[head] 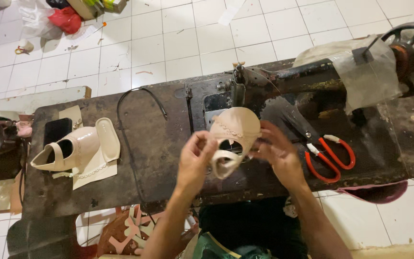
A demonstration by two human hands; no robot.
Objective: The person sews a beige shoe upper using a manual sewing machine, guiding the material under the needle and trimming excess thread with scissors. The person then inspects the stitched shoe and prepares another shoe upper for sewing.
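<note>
Both hands are working one piece: a beige shoe upper, held up just in front of the sewing machine, over the dark desk.

Left hand is pinching the lower-left edge of the upper, by the strap loop curling at the bottom. Right hand is gripping the right edge, fingers spread along the side. So both are grasping it, neither released.

Key relation: the upper is sitting between the two hands, slightly ahead of them toward the needle head. Its long axis is running tilted, from the strap end near the left hand up to the rounded end by the machine's needle area. Both hands are on it; the right one is nearer the machine arm.

Off to the right, red-handled scissors are lying on the desk, just beside the right hand, not touching. Far left, a finished beige shoe and a loose insole are resting on flat cut pieces, well apart from the hands.
</note>
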